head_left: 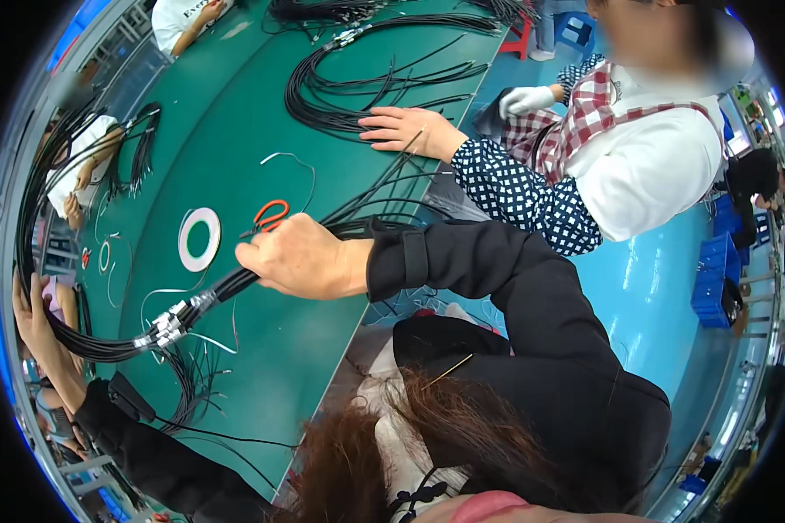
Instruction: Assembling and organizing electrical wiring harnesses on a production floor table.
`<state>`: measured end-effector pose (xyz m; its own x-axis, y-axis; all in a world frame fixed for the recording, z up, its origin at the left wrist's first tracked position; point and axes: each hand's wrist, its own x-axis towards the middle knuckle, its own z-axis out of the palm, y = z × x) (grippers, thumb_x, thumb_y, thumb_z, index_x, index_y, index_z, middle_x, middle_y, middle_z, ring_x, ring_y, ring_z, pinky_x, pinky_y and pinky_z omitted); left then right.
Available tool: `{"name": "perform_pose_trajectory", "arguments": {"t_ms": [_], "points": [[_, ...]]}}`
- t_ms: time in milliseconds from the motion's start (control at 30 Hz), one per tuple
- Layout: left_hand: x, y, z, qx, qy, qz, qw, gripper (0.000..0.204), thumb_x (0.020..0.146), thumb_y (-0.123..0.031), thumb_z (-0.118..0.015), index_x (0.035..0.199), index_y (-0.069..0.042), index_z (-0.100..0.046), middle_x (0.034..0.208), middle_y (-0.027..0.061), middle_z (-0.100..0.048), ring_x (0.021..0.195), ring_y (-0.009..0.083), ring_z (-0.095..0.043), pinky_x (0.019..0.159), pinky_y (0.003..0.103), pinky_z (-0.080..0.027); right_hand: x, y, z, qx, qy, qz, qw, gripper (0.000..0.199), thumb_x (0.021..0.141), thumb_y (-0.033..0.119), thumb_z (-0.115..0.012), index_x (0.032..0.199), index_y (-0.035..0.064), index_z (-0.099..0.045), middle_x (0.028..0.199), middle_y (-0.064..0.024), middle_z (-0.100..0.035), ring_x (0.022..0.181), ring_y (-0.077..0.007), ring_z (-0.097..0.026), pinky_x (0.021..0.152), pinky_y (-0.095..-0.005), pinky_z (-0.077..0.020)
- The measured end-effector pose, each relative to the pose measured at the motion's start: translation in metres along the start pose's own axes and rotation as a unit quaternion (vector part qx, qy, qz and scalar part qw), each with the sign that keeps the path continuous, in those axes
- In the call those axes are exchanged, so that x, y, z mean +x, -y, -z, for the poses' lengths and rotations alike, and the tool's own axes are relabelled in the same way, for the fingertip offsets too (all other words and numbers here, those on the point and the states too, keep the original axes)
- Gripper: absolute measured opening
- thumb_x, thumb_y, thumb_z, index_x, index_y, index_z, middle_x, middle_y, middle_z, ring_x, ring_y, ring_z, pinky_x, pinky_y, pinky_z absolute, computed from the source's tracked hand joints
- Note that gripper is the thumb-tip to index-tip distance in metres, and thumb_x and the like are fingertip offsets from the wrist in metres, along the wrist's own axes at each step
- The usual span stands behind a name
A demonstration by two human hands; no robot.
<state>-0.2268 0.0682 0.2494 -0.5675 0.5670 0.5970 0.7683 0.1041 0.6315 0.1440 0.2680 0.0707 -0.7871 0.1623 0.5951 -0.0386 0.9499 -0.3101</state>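
right hand [295, 259]: middle of the frame, fingers curled tight around a thick bundle of thin black cables [222, 288], coming out of a black sleeve. Closed grip for sure.

left hand [28, 315]: way over at the left edge, stretched out by the fisheye. Fingers look wrapped round the far end of the same bundle, where it curves up along the rim, so it's gripping too, not flat open.

cable bundle: runs from the right hand down-left across the green tabletop [235, 131], then sweeps up the left edge. Partway along there's a cluster of silvery metal connectors [167, 326] with a taped bit just beside them.

loose ends: a few stray black wires fan out below the connectors, lower left, lying on the tabletop.

red-handled scissors [269, 215]: on the tabletop just above the right hand, very close to it, can't tell if they touch.

white tape roll [200, 238]: flat ring, left of the scissors, lying on the tabletop, apart from the bundle.

thin white wire [290, 159]: loose curl, upper middle.

co-worker's hand [401, 129]: upper centre, palm down, fingers spread on another coil of black cables [340, 91]; dotted dark-blue sleeve, checked apron.

background: more people working along the upper left of the tabletop, too small to make out much.
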Motion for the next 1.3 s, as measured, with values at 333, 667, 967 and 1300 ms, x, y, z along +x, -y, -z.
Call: {"name": "perform_pose_trajectory", "arguments": {"t_ms": [333,667,967,1300], "points": [[0.014,0.032,-0.066,0.399,-0.068,-0.326,0.854,0.037,0.092,0.0,-0.041,0.129,0.0,-0.046,0.139,0.0161,-0.036,0.119,0.0254,-0.046,0.102,0.032,-0.034,0.077,-0.047,-0.01,-0.128,-0.166,0.003,0.978,0.018,0.067,0.009,-0.064,0.075,0.0068,-0.047,0.062,-0.0079,-0.052,0.051,-0.0248,-0.057,0.041,-0.0334,-0.0433],[0.047,0.021,-0.167,-0.191,-0.079,-0.089,0.974,0.047,0.097,-0.02,-0.043,0.133,0.008,-0.034,0.126,0.0142,-0.05,0.113,0.0198,-0.05,0.097,0.029,-0.037,0.118,-0.099,-0.013,-0.283,-0.264,-0.002,0.922,0.014,0.068,0.007,-0.06,0.073,0.0089,-0.046,0.057,-0.0043,-0.045,0.048,-0.0223,-0.055,0.042,-0.0318,-0.044],[-0.02,0.091,-0.196,0.145,0.089,0.012,0.985,0.041,0.085,-0.017,-0.06,0.118,0.005,-0.049,0.113,0.0226,-0.054,0.101,0.0353,-0.055,0.085,0.039,-0.044,0.143,-0.212,-0.085,-0.389,-0.009,-0.096,0.916,0.003,0.079,0.011,-0.053,0.078,0.0082,-0.052,0.065,-0.01,-0.058,0.055,-0.0238,-0.061,0.046,-0.035,-0.0469],[-0.183,-0.002,-0.095,0.118,0.348,0.013,0.93,0.031,0.076,0.001,-0.061,0.107,0.0,-0.055,0.108,0.0196,-0.056,0.099,0.0366,-0.055,0.083,0.039,-0.046,0.216,-0.289,-0.106,-0.463,-0.008,-0.026,0.886,0.006,0.081,0.014,-0.051,0.083,0.0092,-0.053,0.077,-0.0099,-0.059,0.068,-0.0246,-0.061,0.063,-0.0423,-0.0479]]}}
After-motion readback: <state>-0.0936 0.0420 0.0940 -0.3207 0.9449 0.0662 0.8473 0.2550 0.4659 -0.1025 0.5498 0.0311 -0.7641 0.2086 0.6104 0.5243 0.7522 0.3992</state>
